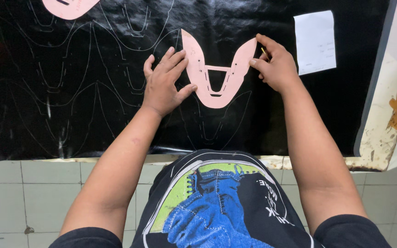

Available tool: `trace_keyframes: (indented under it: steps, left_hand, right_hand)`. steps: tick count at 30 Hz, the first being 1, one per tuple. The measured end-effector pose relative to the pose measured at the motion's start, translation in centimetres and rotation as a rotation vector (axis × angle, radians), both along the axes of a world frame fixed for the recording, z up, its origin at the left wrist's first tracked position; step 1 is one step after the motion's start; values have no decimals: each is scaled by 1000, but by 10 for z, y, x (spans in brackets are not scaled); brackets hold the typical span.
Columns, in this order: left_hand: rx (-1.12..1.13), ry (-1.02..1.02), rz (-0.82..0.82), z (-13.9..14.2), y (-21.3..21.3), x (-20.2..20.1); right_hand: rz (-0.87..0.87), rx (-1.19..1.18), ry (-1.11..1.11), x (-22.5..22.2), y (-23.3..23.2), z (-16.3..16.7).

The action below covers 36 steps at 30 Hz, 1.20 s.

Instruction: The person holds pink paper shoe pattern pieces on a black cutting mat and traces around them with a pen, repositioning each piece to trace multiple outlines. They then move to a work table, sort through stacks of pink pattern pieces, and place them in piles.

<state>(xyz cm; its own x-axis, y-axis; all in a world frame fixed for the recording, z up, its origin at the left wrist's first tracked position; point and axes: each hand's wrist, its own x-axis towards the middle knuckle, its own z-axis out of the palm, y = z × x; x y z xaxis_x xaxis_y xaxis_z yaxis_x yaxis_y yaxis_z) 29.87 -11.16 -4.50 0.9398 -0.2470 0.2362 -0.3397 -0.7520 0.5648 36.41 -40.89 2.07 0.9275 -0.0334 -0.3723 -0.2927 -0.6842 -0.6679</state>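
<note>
black sheet (pixel 93 92), pink template (pixel 217 76) under flat open left hand (pixel 164 82), right hand (pixel 274 64) perhaps pinching pencil (pixel 263 52)

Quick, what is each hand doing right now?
Left hand: open, fingers spread, pressing flat on the pink winged card template on the black sheet.
Right hand: closed on a thin yellow pen-like tool, at the template's right tip.

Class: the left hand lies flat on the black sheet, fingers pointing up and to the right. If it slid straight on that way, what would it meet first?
Probably the pink template: the left hand has its fingertips right at the template's left wing.
</note>
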Motion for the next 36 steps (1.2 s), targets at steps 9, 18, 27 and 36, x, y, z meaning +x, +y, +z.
trace_keyframes:
  steps: [9,18,27,36]
  left_hand:
    - [4,8,-5,5,-5,0]
    - [-6,5,-5,10,-3,4]
    - [1,8,-1,6,6,30]
    - [0,-1,-10,12,11,89]
  right_hand:
    - [5,-21,5,-1,-4,6]
    - [10,0,-18,2,-4,5]
    - [21,-59,-18,29,6,3]
    - [56,-76,-44,87,9,-2]
